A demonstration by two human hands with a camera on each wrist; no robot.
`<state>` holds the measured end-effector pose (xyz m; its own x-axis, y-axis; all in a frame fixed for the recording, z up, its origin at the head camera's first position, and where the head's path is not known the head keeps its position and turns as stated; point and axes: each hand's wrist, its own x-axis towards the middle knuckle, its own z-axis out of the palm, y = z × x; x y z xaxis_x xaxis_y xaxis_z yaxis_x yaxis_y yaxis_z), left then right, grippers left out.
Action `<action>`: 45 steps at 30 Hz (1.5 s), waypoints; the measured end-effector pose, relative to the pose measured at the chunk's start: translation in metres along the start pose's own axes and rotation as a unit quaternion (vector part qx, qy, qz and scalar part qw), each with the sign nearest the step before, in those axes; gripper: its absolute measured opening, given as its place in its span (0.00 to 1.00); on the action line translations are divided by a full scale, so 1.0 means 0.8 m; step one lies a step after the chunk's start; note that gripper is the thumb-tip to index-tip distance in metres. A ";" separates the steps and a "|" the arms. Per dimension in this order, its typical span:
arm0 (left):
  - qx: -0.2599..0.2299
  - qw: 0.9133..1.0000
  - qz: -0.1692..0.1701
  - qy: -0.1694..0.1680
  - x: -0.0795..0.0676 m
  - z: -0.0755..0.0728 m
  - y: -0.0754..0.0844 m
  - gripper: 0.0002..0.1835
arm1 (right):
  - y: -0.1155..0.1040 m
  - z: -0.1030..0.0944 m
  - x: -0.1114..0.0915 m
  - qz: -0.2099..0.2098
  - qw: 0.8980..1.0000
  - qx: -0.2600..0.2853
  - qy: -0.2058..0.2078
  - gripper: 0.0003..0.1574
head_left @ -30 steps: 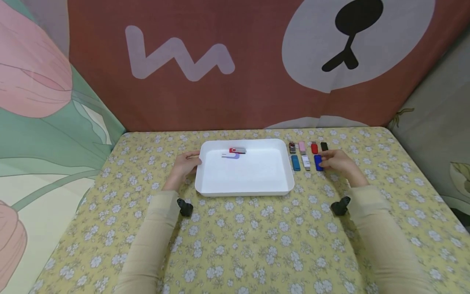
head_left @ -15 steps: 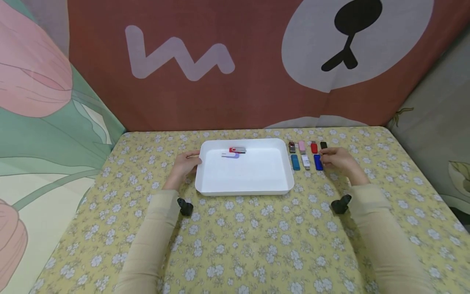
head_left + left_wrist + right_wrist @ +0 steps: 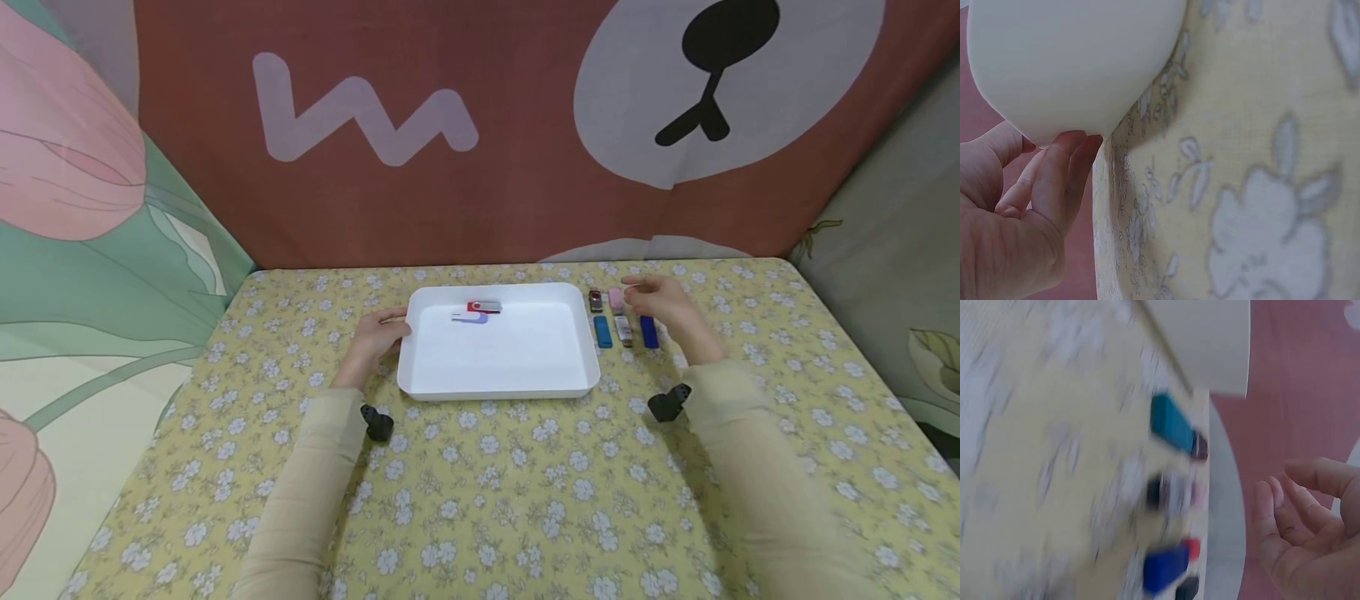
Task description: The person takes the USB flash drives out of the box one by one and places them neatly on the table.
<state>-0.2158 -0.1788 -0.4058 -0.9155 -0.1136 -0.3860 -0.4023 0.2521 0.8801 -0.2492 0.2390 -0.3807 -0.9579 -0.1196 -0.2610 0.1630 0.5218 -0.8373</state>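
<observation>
A white tray (image 3: 498,367) lies on the table, holding a red-and-silver USB stick (image 3: 484,307) and a lavender one. My left hand (image 3: 375,337) grips the tray's left side, thumb at the rim and fingers against the outer wall (image 3: 1072,75). To the tray's right, several USB sticks stand in two rows; the front row has a teal stick (image 3: 602,332), a white stick (image 3: 623,331) and a blue stick (image 3: 648,332). Above the back row hovers my right hand (image 3: 667,312), fingers loosely bent around nothing. It hides the red stick (image 3: 1193,549) and black stick (image 3: 1187,588) from the head view.
At the back row's left end lie a dark red-and-silver USB stick (image 3: 596,301) and a pink one (image 3: 616,298). A floral yellow cloth (image 3: 517,500) covers the table. Behind its far edge stands a reddish-brown printed backdrop (image 3: 525,208).
My right hand has left the blue and black sticks, rising and moving left and back over the back row. My left hand stays on the tray.
</observation>
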 end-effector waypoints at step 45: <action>0.019 1.000 -0.008 0.011 0.000 0.002 0.002 0.27 | -0.087 0.192 0.057 -0.109 0.993 -0.021 -0.039 0.21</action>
<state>-0.2163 -0.1766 -0.4045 -0.9088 -0.1388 -0.3936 -0.4172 0.2861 0.8626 -0.2675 0.0677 -0.4084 -0.9479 -0.2979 -0.1125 -0.0589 0.5112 -0.8574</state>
